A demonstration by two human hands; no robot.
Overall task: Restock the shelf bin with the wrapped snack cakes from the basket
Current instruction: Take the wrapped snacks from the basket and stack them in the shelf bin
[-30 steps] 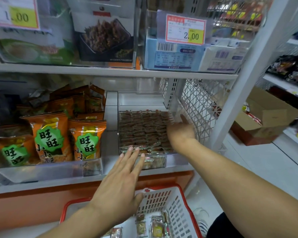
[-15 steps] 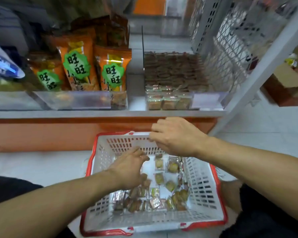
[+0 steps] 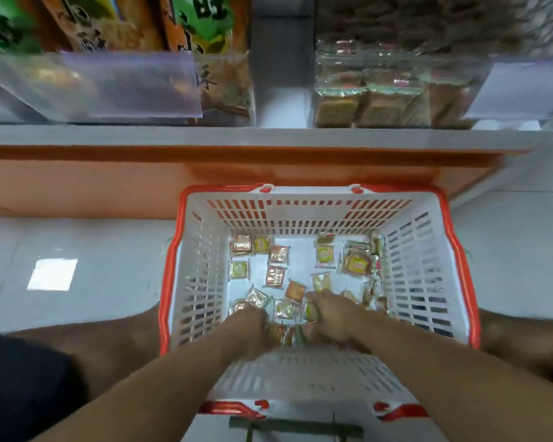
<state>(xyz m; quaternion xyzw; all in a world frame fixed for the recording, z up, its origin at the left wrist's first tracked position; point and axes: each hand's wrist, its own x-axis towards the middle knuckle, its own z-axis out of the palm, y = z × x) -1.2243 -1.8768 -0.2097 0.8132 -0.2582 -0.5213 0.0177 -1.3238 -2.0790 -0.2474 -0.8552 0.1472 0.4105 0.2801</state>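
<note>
A white basket with a red rim point(image 3: 457, 250) stands on the floor below the shelf. Several wrapped snack cakes point(image 3: 324, 254) lie scattered on its bottom. My left hand point(image 3: 248, 325) and my right hand point(image 3: 332, 317) are both down inside the basket at its near side, fingers curled round a small heap of cakes point(image 3: 284, 334) between them. The fingertips are hidden among the wrappers. Up on the shelf, the clear bin point(image 3: 380, 100) holds stacked cakes behind its front wall.
To the left of the bin, a clear tray holds orange and green snack bags point(image 3: 205, 23). The grey shelf edge point(image 3: 268, 137) and an orange base panel run just behind the basket. My knees flank the basket on the pale tiled floor point(image 3: 77, 250).
Both hands left the shelf bin and dropped into the basket. The view tilted down, and the hands now close round cakes at the basket's near side.
</note>
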